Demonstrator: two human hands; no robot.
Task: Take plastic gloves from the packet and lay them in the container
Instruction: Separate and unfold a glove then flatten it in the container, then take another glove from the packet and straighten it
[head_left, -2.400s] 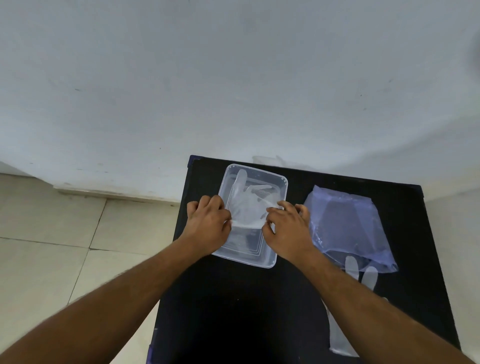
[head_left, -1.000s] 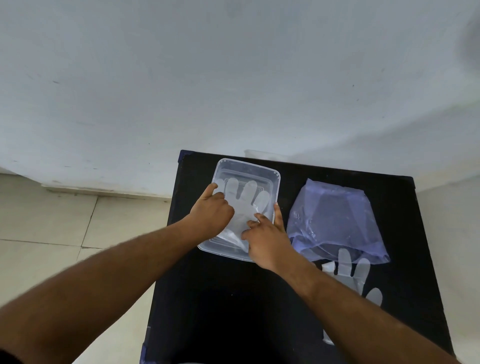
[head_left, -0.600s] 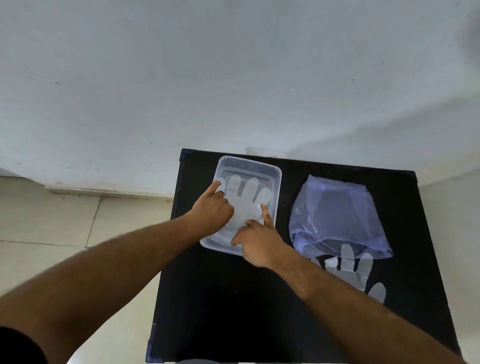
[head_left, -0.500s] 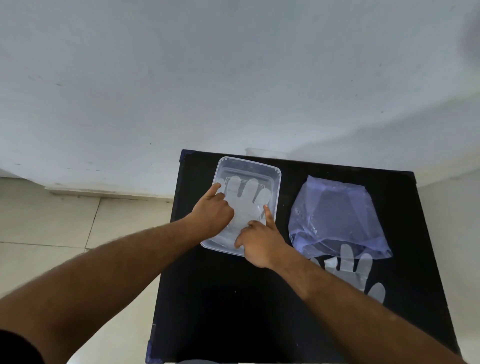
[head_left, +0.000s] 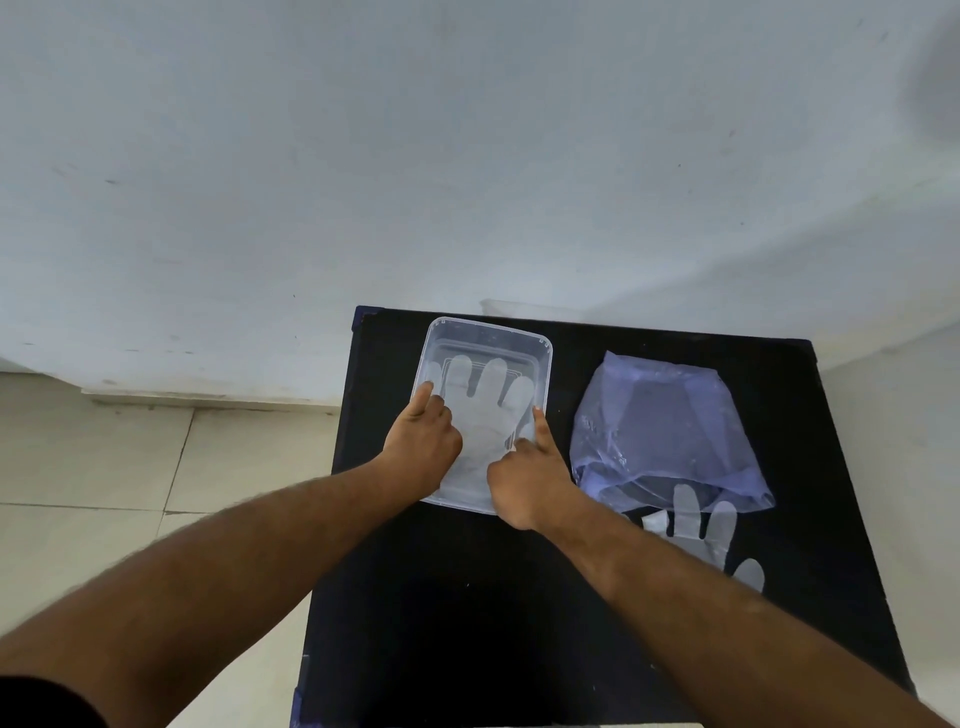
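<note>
Left of the clear container (head_left: 540, 347) the black table (head_left: 467, 613) leaves only a narrow bare strip before its left edge, with pale floor tiles (head_left: 130, 467) beyond; the container's far rim sits close to the table's back edge, which meets the white wall (head_left: 467, 156). The wide open stretch of table lies toward the camera from the container.

The left hand (head_left: 423, 447) rests on the container's left side, fingers curled loosely with the forefinger stretched along the left rim, pressing rather than gripping. A plastic glove (head_left: 485, 400) lies flat inside the container, fingers spread toward the wall. The right hand (head_left: 527, 475) sits at the container's near right corner, forefinger extended along the right rim, other fingers bent onto the glove; whether they pinch it cannot be told.

Right of the container, apart from it, lies the bluish packet (head_left: 665, 431), and a second glove (head_left: 696, 535) pokes out from its near edge onto the table.

Compared with half a second ago the scene barely differs: both hands stay at the same places on the container and the glove lies as flat as before
</note>
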